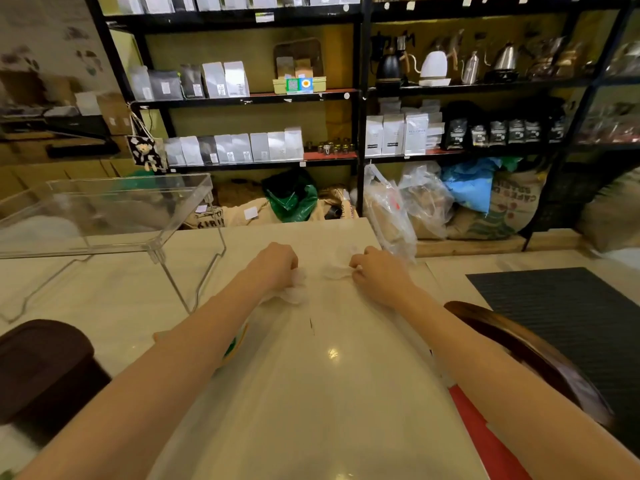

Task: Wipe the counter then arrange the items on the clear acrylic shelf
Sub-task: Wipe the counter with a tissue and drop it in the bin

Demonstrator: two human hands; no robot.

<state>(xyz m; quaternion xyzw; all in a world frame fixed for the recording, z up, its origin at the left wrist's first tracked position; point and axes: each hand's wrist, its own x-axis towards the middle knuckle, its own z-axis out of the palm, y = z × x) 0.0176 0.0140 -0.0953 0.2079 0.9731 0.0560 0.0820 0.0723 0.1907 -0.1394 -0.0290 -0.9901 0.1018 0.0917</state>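
Both my arms reach out over the pale marble counter (pixel 311 375). My left hand (pixel 277 263) is closed on a crumpled white tissue (pixel 296 287) that rests on the counter. My right hand (pixel 375 271) pinches a second white tissue (pixel 336 271), which also lies on the surface. The two hands are a short gap apart near the counter's far end. The clear acrylic shelf (pixel 104 216) stands on the counter to the left of my left hand, with nothing on its top.
A dark brown rounded object (pixel 45 368) sits at the near left. A dark round tray (pixel 526 351) and something red (pixel 485 438) lie under my right arm. A black mat (pixel 568 306) covers the floor on the right. Black shelving (pixel 360 98) with bags and kettles stands behind.
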